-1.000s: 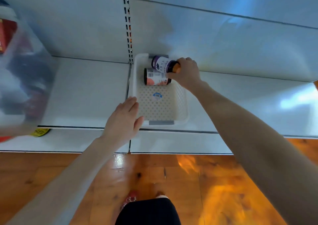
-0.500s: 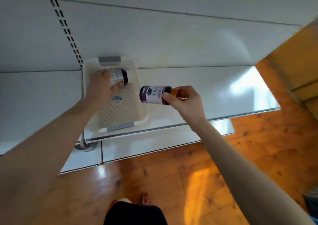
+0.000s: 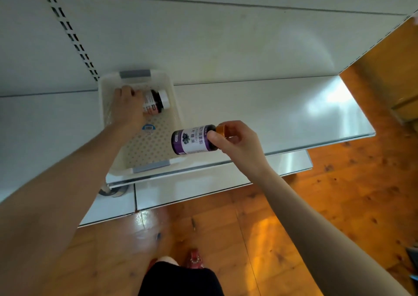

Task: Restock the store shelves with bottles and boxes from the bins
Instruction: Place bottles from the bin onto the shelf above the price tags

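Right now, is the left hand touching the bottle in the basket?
Touching: head view shows the left hand gripping the white-capped bottle inside the basket.

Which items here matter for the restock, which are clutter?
Job: purple bottle in right hand; white-capped bottle in left hand; bin; shelf.
Just there: shoe; wooden floor; sticker in bin; small object below shelf, unclear.
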`<state>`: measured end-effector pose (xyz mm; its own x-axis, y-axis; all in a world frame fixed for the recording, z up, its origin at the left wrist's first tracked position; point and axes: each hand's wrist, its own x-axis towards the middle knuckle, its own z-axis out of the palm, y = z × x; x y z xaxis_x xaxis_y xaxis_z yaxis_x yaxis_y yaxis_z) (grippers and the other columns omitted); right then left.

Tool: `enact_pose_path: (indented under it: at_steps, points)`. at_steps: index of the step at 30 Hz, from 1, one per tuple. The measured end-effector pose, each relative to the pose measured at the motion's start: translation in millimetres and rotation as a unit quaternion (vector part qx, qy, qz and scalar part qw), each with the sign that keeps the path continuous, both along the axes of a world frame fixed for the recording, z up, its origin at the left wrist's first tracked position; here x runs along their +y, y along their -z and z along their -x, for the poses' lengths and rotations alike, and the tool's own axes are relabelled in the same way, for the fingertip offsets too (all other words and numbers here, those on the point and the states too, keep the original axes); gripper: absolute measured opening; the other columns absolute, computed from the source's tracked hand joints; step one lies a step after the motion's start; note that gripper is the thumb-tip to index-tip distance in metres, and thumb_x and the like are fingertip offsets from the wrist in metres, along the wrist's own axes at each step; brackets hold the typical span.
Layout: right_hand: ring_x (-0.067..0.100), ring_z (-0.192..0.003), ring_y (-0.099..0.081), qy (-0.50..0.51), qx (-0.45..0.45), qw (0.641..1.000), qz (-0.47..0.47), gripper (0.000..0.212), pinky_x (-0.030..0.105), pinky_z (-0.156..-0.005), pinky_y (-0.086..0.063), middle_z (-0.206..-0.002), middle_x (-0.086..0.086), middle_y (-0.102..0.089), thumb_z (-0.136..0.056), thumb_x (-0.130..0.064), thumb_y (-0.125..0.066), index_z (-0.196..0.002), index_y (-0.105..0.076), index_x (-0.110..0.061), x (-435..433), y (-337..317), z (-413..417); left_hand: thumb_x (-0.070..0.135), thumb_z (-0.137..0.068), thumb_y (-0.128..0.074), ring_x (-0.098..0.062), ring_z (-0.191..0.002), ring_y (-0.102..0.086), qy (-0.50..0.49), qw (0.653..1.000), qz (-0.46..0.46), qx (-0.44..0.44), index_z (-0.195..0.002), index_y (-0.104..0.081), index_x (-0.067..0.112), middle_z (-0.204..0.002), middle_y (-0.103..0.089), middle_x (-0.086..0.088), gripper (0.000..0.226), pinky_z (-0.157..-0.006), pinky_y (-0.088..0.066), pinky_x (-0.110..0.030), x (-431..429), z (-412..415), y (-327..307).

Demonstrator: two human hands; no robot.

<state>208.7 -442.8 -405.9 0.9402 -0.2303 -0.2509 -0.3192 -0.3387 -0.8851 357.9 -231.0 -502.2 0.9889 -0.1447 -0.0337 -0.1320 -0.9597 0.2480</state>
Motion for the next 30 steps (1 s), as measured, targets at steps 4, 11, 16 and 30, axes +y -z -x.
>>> enact_pose_path:
  at_steps: [4, 11, 16, 30]
  points:
    - [0.017, -0.083, -0.062, -0.015, 0.014, 1.0, -0.002, 0.021, 0.029, -0.07, -0.052, -0.091, 0.002, -0.065, -0.081, -0.032, -0.068, -0.094, -0.058, -0.019, 4.2, -23.9, 12.9, 0.034, -0.07, -0.077, -0.035, -0.11, -0.042, -0.046, 0.993, 0.104, 0.008, -0.109, -0.054, 0.0, -0.112, -0.05, -0.025, 0.056, -0.087, -0.029, -0.037, 8.4, 31.3, -32.6]
    - [0.012, -0.062, -0.058, -0.096, 0.053, 0.994, -0.026, 0.024, 0.018, -0.054, -0.048, -0.094, 0.0, -0.059, -0.085, -0.022, -0.064, -0.106, -0.055, -0.019, 5.2, -106.7, 50.3, 0.026, -0.068, -0.08, -0.014, -0.073, -0.065, -0.133, 0.928, 0.329, 0.117, -0.095, -0.063, 0.005, -0.086, -0.064, -0.007, 0.038, -0.062, -0.048, -0.025, 15.6, 120.7, -120.8]
    - [0.0, -0.068, -0.055, -0.195, 0.067, 0.978, -0.035, 0.03, 0.013, -0.061, -0.048, -0.089, -0.014, -0.053, -0.083, -0.003, -0.064, -0.103, -0.055, -0.024, -0.2, -178.1, 74.9, 0.03, -0.066, -0.082, -0.027, -0.088, -0.063, -0.175, 0.882, 0.393, 0.194, -0.109, -0.056, 0.009, -0.103, -0.066, -0.011, 0.055, -0.082, -0.051, -0.037, 18.2, 185.5, -170.6]
    - [0.008, -0.076, -0.056, -0.123, -0.036, 0.982, 0.136, 0.017, 0.019, -0.064, -0.043, -0.09, -0.016, -0.059, -0.084, -0.03, -0.063, -0.09, -0.054, -0.043, -11.6, -319.2, 123.0, 0.005, -0.075, -0.072, -0.006, -0.073, -0.056, -0.081, 0.845, 0.513, 0.128, -0.108, -0.05, 0.018, -0.091, -0.059, 0.006, 0.042, -0.042, -0.043, -0.009, 16.3, 251.4, -335.7]
